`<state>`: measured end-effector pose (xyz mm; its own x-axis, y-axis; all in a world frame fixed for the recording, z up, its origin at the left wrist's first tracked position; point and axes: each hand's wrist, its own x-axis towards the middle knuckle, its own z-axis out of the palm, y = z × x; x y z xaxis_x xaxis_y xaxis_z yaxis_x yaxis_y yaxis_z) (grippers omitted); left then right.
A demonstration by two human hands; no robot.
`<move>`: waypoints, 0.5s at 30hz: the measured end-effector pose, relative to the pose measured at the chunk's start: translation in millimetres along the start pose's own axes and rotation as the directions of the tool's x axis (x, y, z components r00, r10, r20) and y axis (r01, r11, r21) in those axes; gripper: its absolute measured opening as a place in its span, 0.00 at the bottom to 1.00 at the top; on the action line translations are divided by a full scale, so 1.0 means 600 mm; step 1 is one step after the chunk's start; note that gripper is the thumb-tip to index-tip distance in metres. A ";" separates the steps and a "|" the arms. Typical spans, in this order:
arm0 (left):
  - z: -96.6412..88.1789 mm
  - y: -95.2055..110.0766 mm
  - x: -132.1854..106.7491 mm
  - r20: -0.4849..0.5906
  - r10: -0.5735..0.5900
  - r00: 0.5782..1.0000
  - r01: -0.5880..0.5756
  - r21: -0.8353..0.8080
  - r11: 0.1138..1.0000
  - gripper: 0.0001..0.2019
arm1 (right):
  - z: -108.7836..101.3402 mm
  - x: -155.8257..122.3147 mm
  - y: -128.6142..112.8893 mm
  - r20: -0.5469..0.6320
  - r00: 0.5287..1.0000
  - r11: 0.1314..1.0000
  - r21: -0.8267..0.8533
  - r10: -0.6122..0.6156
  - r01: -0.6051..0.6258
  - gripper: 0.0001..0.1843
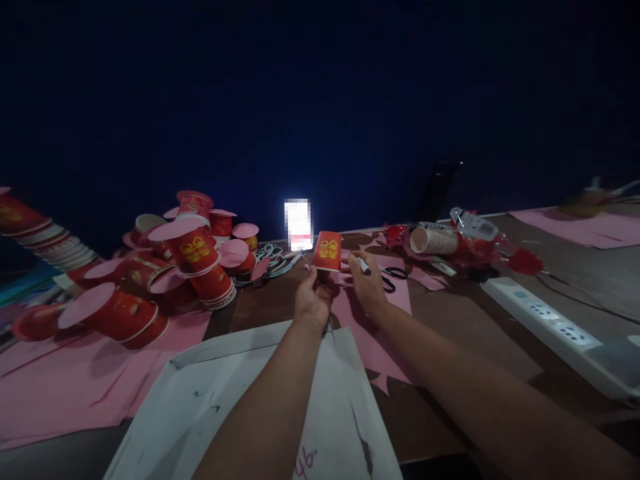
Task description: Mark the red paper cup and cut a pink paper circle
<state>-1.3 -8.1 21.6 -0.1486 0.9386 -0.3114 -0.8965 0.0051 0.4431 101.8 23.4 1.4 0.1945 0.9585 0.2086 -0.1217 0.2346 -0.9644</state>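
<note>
Left hand grip pinches red paper cup — right hand, just beside, holds marker above pink paper.

A brown table carries pink paper near left; white sheet nearest; power strip right; scissors far centre.

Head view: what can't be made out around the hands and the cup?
Head view only:
- Red cup: lower edge hidden by the left hand.
- Pen in the right hand: mostly covered by fingers, tip too small to read.
- Bright rectangle behind the cup: blurred out.
- Cup stack: cut off by the left edge.
- Dark thing at the back: lost in shadow.
</note>
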 end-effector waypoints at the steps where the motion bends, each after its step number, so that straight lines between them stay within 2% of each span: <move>1: 0.000 0.000 -0.001 0.007 -0.014 1.000 0.014 -0.002 1.000 0.06 | 0.001 0.002 0.002 0.025 0.997 0.996 0.049 0.068 -0.069 0.20; 3: -0.001 0.000 -0.001 0.019 -0.025 1.000 0.026 -0.017 1.000 0.05 | 0.002 0.004 0.005 0.082 0.985 0.981 0.110 0.149 -0.157 0.23; 5: -0.002 0.000 0.000 0.023 -0.027 0.999 0.027 -0.024 0.999 0.05 | 0.003 0.004 0.008 0.123 0.977 0.976 0.115 0.173 -0.187 0.24; 7: -0.003 -0.001 0.002 0.022 -0.027 0.999 0.028 -0.012 1.000 0.05 | 0.003 0.004 0.011 0.116 0.980 0.982 0.079 0.164 -0.174 0.25; 10: -0.004 -0.007 0.005 0.026 0.006 1.000 -0.007 0.038 0.999 0.04 | 0.002 0.007 0.018 0.045 0.993 0.993 0.022 0.112 -0.113 0.25; 13: -0.005 -0.016 0.004 0.093 0.060 0.994 -0.072 0.128 0.989 0.02 | 0.000 0.011 0.026 0.013 0.997 0.997 -0.013 0.074 -0.074 0.25; 15: -0.006 -0.021 0.003 0.151 0.056 0.987 -0.086 0.199 0.976 0.04 | -0.002 0.014 0.031 0.013 0.998 0.997 -0.042 0.065 -0.065 0.25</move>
<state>8.4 -7.9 12.4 -0.1336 0.9788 -0.1555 -0.7795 -0.0069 0.6264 102.6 35.3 -15.0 0.1732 0.9738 0.1474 -0.0927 0.1651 -0.9819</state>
